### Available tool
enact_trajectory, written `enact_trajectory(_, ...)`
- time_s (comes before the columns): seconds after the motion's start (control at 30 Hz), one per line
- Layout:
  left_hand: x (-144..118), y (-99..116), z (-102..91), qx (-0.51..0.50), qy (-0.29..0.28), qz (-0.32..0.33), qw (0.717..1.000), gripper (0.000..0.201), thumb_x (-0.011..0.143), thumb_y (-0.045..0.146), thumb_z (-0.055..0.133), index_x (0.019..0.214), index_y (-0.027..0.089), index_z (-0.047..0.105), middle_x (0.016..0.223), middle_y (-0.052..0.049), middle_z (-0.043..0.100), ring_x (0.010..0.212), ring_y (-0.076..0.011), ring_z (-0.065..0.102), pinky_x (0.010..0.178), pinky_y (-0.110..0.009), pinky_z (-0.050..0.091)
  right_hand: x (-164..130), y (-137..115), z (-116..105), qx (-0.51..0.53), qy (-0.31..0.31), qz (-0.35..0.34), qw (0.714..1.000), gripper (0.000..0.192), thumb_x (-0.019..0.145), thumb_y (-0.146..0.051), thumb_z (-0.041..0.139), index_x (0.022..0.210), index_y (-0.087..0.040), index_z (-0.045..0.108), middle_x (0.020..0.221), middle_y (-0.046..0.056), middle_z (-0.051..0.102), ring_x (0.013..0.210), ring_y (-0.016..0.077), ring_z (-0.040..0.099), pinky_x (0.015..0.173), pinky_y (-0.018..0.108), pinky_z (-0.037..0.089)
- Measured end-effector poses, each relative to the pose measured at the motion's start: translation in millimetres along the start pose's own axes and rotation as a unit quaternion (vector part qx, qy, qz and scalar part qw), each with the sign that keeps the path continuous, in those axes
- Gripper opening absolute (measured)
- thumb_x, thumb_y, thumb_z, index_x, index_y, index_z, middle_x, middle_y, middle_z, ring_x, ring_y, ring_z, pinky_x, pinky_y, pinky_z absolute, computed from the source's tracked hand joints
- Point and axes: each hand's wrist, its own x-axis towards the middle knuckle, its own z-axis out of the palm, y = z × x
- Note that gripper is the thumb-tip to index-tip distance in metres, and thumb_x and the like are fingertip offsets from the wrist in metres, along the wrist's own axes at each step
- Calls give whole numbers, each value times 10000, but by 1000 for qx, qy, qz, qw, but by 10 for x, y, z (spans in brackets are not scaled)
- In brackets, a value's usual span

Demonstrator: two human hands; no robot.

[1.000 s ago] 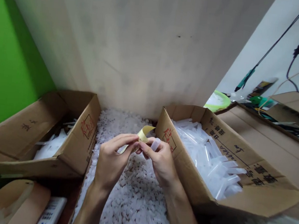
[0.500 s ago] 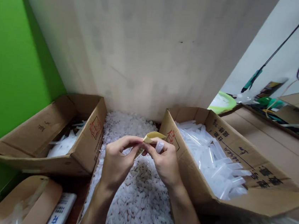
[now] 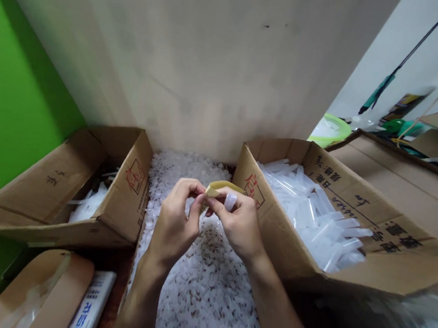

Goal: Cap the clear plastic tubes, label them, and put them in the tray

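The pile of small white plastic pieces point(image 3: 198, 287) fills the middle, and everything else sits around it: to its left an open cardboard box point(image 3: 63, 189) with a few clear bits inside, to its right a second box point(image 3: 313, 231) packed with clear tubes point(image 3: 314, 221). Above the pile's far half, both hands meet. The left hand point(image 3: 176, 222) is pinched narrow, thumb and forefinger closed on the near end of a curled yellowish strip point(image 3: 220, 186), and the right hand point(image 3: 238, 223) grips the same strip just beside it while also tucking a small clear tube point(image 3: 230, 202) under its fingers. As I see it, the strip could tear or spring out of that fingertip pinch if the two hands pull unevenly, and the tucked tube could slip free and drop into the pile below, where it would be hard to pick out among so many pale pieces.
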Motion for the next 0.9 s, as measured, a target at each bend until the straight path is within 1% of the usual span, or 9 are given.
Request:
enact_trajectory(0.13,9,1,-25,-18,-27,-7,999,107,1016,160,537,924,208,566,1049,-57,602,1008,-161,621,910,-292,536,-5,-20,30,10,-1,7,1000,338,830,-463,814,688,-178,699,645,15,657,607,162,602,588,293,472)
enact_trajectory(0.23,15,20,-48,-54,-35,-28,998,121,1027,203,536,908,210,558,1091,-67,582,1039,-169,617,928,-303,546,-6,-18,35,17,0,4,1000,302,843,-446,798,730,-180,709,645,9,658,606,162,606,592,291,471)
enact_trajectory(0.3,17,51,-59,-82,-36,-46,995,135,1034,233,535,904,214,567,1130,-74,577,1087,-181,618,972,-330,543,-5,7,27,9,8,-1,1000,257,871,-409,765,762,-182,713,648,8,659,604,165,607,597,295,471)
enact_trajectory(0.37,11,101,-61,-107,-42,-61,992,151,1037,262,537,901,219,587,1193,-85,576,1184,-206,604,1049,-373,518,-4,40,9,-32,22,-20,999,182,900,-336,722,798,-186,719,682,13,671,628,169,613,616,299,471)
enact_trajectory(0.43,-1,162,-49,-120,-50,-71,989,166,1037,288,542,900,223,610,1253,-96,571,1274,-233,573,1108,-412,490,-5,68,-16,-98,33,-56,993,122,915,-264,687,823,-193,726,735,19,688,667,173,621,641,299,465)
enact_trajectory(0.5,-17,217,-20,-119,-54,-80,988,177,1035,309,548,901,226,629,1280,-103,568,1313,-246,556,1116,-424,492,-6,81,-42,-161,37,-98,981,120,923,-206,656,825,-200,724,779,25,699,704,179,631,663,298,459)
enact_trajectory(0.6,-34,258,44,-110,-42,-94,989,184,1029,320,557,896,226,644,1283,-105,565,1323,-247,548,1078,-403,523,-8,86,-74,-228,34,-149,962,168,927,-128,592,842,-197,720,833,41,716,757,190,650,699,301,462)
enact_trajectory(0.73,-38,242,111,-90,-27,-98,991,175,1012,307,568,885,215,645,1265,-118,578,1299,-255,561,1055,-416,529,-13,104,-90,-273,13,-184,944,212,916,-76,548,890,-200,718,902,55,735,834,205,674,761,307,477)
enact_trajectory(0.9,-37,230,121,-53,-22,-87,995,167,1000,293,572,869,210,636,1233,-115,595,1271,-255,570,1118,-469,463,-22,130,-82,-289,11,-198,937,199,930,-90,540,884,-202,698,874,47,715,786,194,652,731,302,464)
